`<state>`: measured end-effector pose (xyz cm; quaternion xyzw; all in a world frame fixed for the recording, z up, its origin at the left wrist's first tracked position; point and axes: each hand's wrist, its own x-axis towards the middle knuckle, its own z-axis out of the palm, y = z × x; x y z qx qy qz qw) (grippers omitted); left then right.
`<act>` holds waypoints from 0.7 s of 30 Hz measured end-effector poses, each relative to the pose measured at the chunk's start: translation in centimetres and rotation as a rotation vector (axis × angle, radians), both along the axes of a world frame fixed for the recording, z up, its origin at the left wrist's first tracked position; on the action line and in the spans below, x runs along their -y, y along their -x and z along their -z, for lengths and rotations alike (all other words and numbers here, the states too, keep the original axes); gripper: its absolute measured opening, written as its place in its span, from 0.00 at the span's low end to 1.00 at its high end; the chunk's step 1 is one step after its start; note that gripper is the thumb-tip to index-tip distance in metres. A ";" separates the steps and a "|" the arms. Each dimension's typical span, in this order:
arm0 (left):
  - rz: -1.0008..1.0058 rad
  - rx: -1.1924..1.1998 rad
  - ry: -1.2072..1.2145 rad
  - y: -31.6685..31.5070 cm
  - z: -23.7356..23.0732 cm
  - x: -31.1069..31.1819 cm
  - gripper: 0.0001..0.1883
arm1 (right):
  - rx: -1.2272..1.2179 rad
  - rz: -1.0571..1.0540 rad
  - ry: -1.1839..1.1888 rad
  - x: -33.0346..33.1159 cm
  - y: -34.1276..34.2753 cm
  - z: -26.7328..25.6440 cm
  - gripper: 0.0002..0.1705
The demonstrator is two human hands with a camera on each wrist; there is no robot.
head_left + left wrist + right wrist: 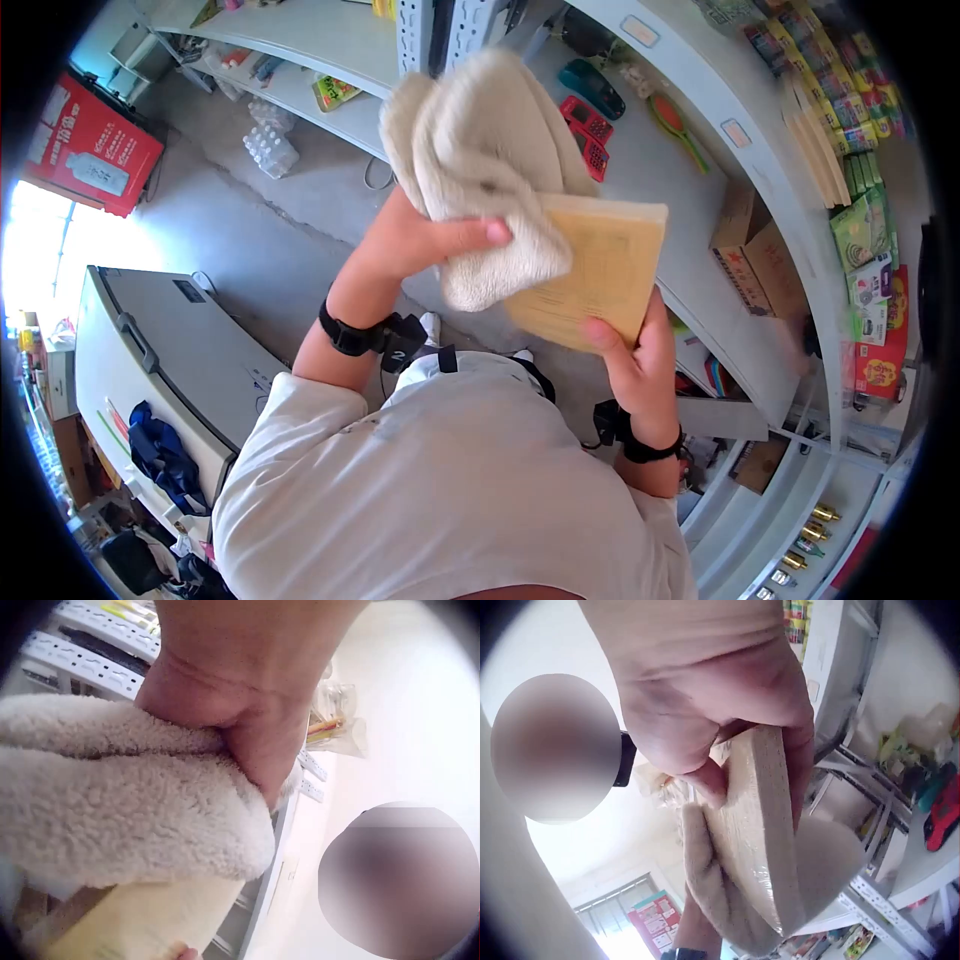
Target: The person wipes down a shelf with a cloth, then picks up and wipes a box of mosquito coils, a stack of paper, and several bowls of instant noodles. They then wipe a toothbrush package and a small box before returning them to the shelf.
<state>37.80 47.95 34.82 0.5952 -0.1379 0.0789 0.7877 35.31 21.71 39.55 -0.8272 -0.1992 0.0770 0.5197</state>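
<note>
My left hand (425, 240) grips a folded cream towel (490, 140), its thumb lying over the cloth and its fingers hidden behind the folds. In the left wrist view the towel (142, 810) shows a fluffy pile. My right hand (645, 365) holds a thick, pale yellow rectangular paper pack (610, 260) by its near right corner, thumb on the upper face. The right wrist view shows shiny clear film along the edge of the pack (765, 825). The towel lies against the pack's far left part and covers that corner.
A shelf ahead carries red calculators (587, 135), a dark green device (592, 88) and a green-rimmed brush (668, 118). At right stands a cardboard box (760, 255), with packaged goods (865, 235) beyond. A grey-topped white chest (180, 340) stands at left, a red box (95, 140) behind it.
</note>
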 end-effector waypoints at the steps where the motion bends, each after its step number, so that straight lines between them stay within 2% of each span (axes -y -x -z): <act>1: -0.010 0.065 -0.190 0.1 0.1 0.1 0.34 | 0.037 0.007 0.070 1.0 0.1 -0.3 0.19; 2: -0.057 0.204 -0.251 0.3 0.0 0.7 0.36 | 0.074 0.019 0.141 2.1 0.3 -0.6 0.18; 5: -0.025 0.178 -0.574 0.5 -1.7 3.7 0.33 | 0.157 0.043 0.297 5.8 1.0 -2.1 0.16; 9: -0.010 0.522 -0.754 1.2 -5.6 10.5 0.28 | 0.315 -0.007 0.348 12.6 2.7 -3.8 0.12; 12: 0.103 0.695 -0.755 1.7 -7.0 16.5 0.28 | 0.376 -0.049 0.339 18.0 5.0 -4.3 0.08; 14: 0.215 0.749 -0.783 2.3 -8.4 21.2 0.29 | 0.445 -0.018 0.398 21.4 6.7 -4.0 0.10; 16: 0.293 0.742 -0.804 2.7 -9.4 26.1 0.28 | 0.476 0.041 0.420 25.1 8.3 -3.3 0.14; 20: 0.452 0.877 -0.776 2.8 -9.8 34.9 0.27 | 0.461 0.221 0.439 32.1 12.4 -3.0 0.15; 21: 0.503 0.869 -0.721 3.0 -9.6 36.7 0.24 | 0.443 0.243 0.453 33.6 13.7 -3.0 0.16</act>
